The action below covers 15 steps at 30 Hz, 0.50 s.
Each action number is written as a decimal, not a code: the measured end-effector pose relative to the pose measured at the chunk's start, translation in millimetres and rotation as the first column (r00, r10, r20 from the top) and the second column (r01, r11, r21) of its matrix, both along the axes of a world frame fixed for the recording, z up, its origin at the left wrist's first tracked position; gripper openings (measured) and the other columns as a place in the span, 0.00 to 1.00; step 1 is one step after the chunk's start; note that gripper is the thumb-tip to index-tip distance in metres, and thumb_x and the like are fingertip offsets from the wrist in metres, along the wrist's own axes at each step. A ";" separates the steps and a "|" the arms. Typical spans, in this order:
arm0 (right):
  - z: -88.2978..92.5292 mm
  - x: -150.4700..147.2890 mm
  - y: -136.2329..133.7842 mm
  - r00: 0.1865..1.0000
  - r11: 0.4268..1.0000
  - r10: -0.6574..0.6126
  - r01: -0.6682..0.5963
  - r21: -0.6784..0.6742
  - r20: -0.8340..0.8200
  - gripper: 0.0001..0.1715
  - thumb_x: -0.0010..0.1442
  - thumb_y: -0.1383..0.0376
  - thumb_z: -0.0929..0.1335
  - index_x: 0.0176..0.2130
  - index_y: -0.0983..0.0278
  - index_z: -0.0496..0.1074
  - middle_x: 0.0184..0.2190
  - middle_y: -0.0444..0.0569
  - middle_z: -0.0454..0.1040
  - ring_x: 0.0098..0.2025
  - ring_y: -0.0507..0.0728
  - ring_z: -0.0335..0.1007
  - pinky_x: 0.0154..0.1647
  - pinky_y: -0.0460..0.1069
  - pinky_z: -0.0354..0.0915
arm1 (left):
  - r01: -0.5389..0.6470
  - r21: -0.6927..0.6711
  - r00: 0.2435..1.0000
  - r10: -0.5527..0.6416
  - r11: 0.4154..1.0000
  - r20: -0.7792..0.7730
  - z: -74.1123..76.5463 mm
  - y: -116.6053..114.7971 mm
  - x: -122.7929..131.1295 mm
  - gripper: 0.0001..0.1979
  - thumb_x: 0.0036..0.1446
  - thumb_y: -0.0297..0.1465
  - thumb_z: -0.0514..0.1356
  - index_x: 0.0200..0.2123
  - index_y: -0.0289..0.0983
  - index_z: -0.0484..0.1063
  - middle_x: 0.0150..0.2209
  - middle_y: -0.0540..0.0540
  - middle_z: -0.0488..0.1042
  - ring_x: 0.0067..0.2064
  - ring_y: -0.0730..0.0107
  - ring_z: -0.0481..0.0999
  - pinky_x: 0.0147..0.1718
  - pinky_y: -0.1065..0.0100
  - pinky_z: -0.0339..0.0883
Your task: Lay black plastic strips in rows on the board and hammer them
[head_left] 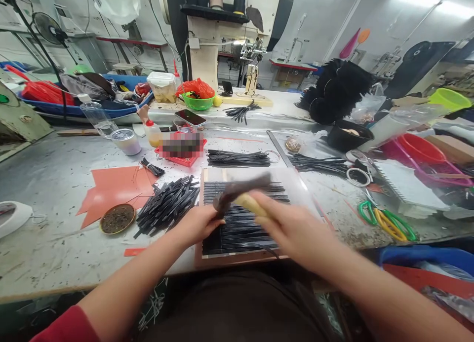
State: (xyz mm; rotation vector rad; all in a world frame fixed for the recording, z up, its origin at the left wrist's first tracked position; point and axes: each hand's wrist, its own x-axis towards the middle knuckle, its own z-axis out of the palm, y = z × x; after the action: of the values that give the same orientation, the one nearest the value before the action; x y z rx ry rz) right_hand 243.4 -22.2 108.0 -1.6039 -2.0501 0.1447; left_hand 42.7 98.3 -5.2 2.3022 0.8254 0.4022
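My left hand [198,223] pinches the lower left end of a dark brown, limp-looking piece [237,190], blurred by motion. My right hand [291,226] is closed at the right of that piece, and something pale yellow [252,204] covers or sticks out from its fingertips; I cannot tell which. Both hands are above a flat board [239,259] on which thin black strips [244,218] lie side by side in rows. Left of the board, close to my left hand, is a loose pile of short black strips [168,204].
Orange sheets [114,186] and a round dish of dark bits [117,218] lie left. Behind are black strip bundles [239,158], a red basket [181,152] and a sewing machine [252,80]. Scissors [385,221] and a notebook [407,184] are at right.
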 end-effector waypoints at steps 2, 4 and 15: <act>-1.1 -1.1 -3.4 0.999 0.996 0.019 -0.017 -0.083 0.026 0.21 0.61 0.64 0.60 0.53 0.61 0.65 0.35 0.48 0.77 0.31 0.57 0.74 0.29 0.48 0.69 | -0.019 -0.018 1.000 0.020 1.000 0.015 -2.2 0.6 -0.1 0.06 0.49 0.33 0.57 0.33 0.40 0.70 0.34 0.48 0.75 0.37 0.62 0.73 0.36 0.67 0.65; -1.5 3.1 -9.1 1.000 0.994 -0.007 0.008 -0.110 0.012 0.21 0.61 0.65 0.59 0.54 0.63 0.64 0.38 0.49 0.77 0.34 0.57 0.74 0.31 0.47 0.69 | -0.061 -0.049 0.997 0.063 0.997 0.039 -5.2 2.1 -1.0 0.07 0.52 0.34 0.55 0.34 0.39 0.69 0.33 0.47 0.75 0.36 0.62 0.74 0.35 0.66 0.66; 3.1 17.5 -24.0 0.991 0.995 -0.100 0.100 -0.001 -0.084 0.18 0.61 0.65 0.60 0.51 0.62 0.65 0.39 0.46 0.76 0.37 0.54 0.73 0.34 0.45 0.68 | -0.022 -0.148 0.997 0.032 0.989 0.065 1.2 4.2 -4.1 0.11 0.52 0.38 0.55 0.36 0.39 0.70 0.37 0.48 0.76 0.40 0.61 0.73 0.39 0.65 0.66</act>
State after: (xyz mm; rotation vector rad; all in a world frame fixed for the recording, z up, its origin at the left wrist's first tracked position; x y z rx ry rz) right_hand 260.9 -46.2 111.1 -1.6656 -1.9016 0.1698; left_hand 38.6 102.5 -4.0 2.1323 0.8260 0.4144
